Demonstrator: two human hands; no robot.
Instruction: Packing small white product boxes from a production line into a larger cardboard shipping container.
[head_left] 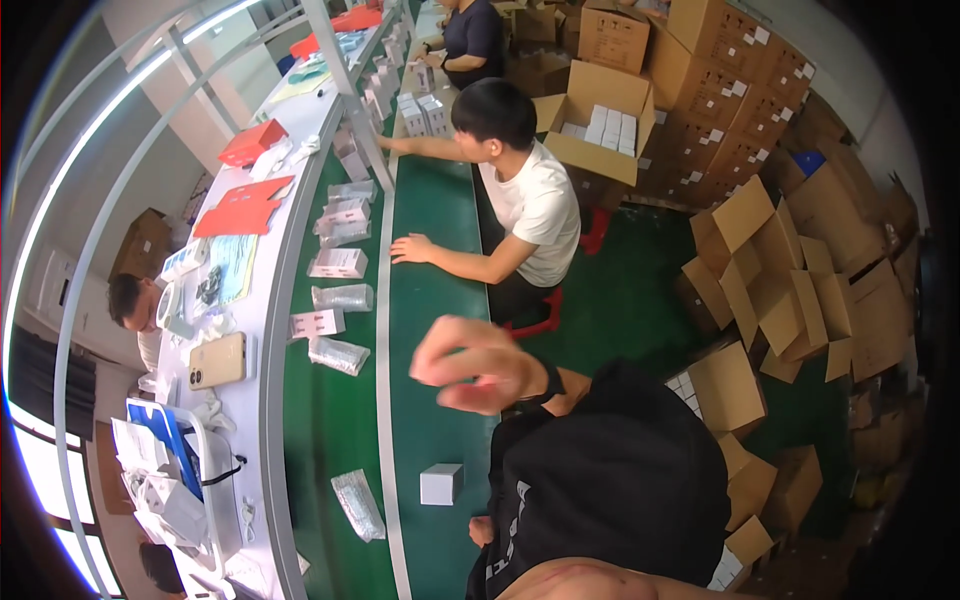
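My right hand (pixel 465 366), blurred by motion, hangs over the near dark green strip of the bench, a black band at its wrist. Its fingers are bent with a gap showing between them, and I see nothing held. Only a small part of my left hand (pixel 482 530) shows at the strip's near edge, beside my black shirt; its fingers cannot be made out. Between the two hands a small white box (pixel 441 484) stands on the strip, touched by neither. Farther left, a bubble-wrapped package (pixel 358 506) lies on the green conveyor belt (pixel 330 425).
Several printed boxes (pixel 338 263) and bubble-wrapped packages (pixel 343 298) line the belt. A co-worker in a white shirt (pixel 532 195) sits ahead, arms over the bench. A shelf (pixel 265 330) holds a phone (pixel 217 361) and a white basket (pixel 215 470). Open cartons (pixel 770 290) crowd the right.
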